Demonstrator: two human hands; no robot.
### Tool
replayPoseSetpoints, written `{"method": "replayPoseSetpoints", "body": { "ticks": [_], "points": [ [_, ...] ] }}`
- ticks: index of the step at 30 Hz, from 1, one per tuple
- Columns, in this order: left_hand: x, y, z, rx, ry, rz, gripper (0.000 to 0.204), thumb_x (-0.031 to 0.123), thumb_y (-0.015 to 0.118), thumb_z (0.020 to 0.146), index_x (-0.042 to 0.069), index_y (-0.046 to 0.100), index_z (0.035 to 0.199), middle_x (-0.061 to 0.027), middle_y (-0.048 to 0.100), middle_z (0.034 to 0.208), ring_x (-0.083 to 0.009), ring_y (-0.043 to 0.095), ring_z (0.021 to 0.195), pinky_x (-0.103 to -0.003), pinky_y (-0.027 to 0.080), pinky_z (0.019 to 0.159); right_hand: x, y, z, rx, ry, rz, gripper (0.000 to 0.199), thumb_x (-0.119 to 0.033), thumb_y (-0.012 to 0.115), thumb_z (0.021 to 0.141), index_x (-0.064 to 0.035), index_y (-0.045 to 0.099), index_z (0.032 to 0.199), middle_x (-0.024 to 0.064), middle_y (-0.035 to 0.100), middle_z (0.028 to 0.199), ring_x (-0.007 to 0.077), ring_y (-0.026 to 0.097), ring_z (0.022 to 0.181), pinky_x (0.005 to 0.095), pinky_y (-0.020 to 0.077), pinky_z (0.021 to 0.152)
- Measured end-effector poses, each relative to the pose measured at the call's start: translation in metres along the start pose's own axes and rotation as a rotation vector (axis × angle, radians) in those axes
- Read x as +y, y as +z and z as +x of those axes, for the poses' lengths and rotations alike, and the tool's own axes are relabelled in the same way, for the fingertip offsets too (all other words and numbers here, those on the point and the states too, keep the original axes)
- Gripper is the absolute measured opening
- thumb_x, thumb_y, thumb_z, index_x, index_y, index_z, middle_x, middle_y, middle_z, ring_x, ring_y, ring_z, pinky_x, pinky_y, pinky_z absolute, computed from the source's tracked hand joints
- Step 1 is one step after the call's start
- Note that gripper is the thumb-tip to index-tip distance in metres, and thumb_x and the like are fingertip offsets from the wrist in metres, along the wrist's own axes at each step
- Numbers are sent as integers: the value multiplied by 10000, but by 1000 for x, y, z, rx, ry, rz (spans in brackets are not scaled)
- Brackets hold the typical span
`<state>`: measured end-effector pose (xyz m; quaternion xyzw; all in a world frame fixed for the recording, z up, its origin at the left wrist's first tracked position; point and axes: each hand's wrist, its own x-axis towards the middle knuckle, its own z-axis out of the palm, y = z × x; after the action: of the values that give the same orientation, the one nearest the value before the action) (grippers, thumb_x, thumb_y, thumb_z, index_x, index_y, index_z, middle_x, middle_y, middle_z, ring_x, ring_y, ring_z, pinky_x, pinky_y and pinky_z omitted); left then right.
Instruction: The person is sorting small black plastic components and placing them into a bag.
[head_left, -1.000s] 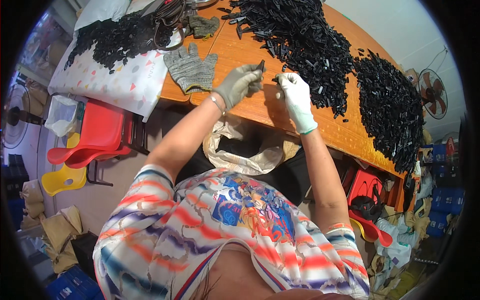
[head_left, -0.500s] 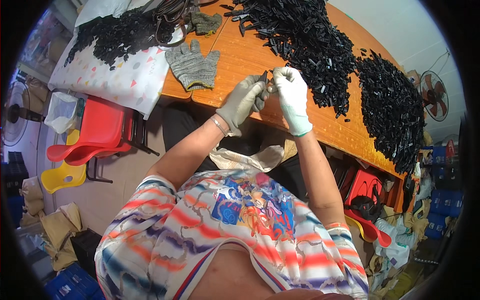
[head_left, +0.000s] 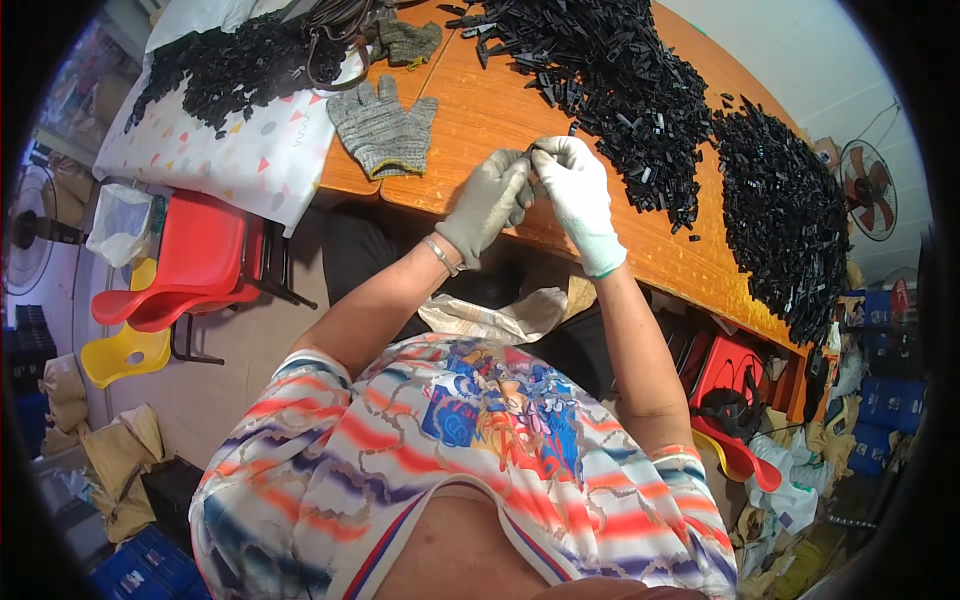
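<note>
My left hand (head_left: pixel 490 200), in a greyish work glove, is closed on a small black plastic piece (head_left: pixel 530 152) near the table's front edge. White-gloved, my right hand (head_left: pixel 574 188) meets it there, thumb and forefinger pinched at the same piece. Most of that piece is hidden by the fingers, so its full shape does not show. Just beyond my hands lies a large heap of small black plastic pieces (head_left: pixel 640 110) on the orange wooden table (head_left: pixel 480 100). To the left, a grey knitted glove (head_left: pixel 384 132) with a yellow-edged cuff rests flat.
A second black heap (head_left: pixel 780 210) covers the table's right end. At far left, more black pieces (head_left: pixel 230 75) lie on a white patterned cloth (head_left: pixel 200 165). Red chair (head_left: pixel 200 250) and yellow chair (head_left: pixel 128 355) stand left; another red chair (head_left: pixel 728 380) is under the table's right. A fan (head_left: pixel 866 190) stands far right.
My right hand has shifted slightly left, closing the gap to my left hand. The black piece that stuck up from my left fingers is now mostly covered between both hands.
</note>
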<state>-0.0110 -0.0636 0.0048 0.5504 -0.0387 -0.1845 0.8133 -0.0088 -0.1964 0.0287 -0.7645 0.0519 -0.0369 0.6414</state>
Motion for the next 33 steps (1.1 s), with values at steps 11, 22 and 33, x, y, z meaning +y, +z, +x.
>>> {"method": "replayPoseSetpoints", "body": {
  "ticks": [11,22,33],
  "points": [
    [-16,5,11,216,90,53,211,227,496,980,43,576,914,42,455,640,-37,370,499,-209,304,448,-10,1,2,-51,-318,-893,198,-238,589,864,-80,639,974,177,670,844,363,648,798,420,510,709],
    [-5,13,17,187,-66,-4,224,253,490,978,70,546,862,48,430,622,-45,357,486,-207,283,438,7,-8,6,2,-202,-736,194,-242,581,863,-75,637,946,177,676,890,331,656,845,399,506,748],
    [1,-7,7,-13,-94,-20,248,212,485,993,20,513,1147,-38,595,752,-48,481,539,-165,350,447,8,-41,-3,-174,176,319,312,-302,608,916,-39,657,1075,-2,624,852,101,571,716,235,448,665]
  ]
}}
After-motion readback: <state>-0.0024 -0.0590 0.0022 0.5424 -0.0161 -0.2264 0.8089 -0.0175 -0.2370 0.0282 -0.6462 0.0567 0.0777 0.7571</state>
